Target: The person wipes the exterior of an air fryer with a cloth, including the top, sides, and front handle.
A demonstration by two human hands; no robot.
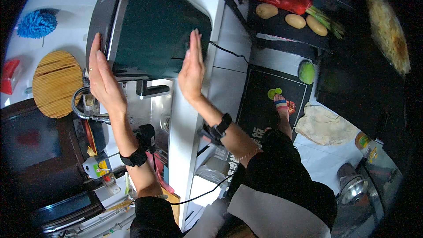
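Note:
A dark green countertop appliance, probably an air fryer [155, 23], with a dark panel and a handle [153, 90], stands before me beside a steel sink. Over its panel side, my left hand [105, 82] is flat with extended fingers. My right hand [192, 69] is likewise flat at the opposite side, palm turned toward the left one. Neither hand's fingers curl round anything; whether they touch the casing cannot be told. Both wrists wear black straps.
A curved faucet [77, 104] and a round wooden board [57, 84] are at left, near a blue duster head [37, 24]. A black cord [231, 52] runs from the appliance. Potatoes [295, 21] lie on a dark shelf at right; a mat [261, 82] covers the floor.

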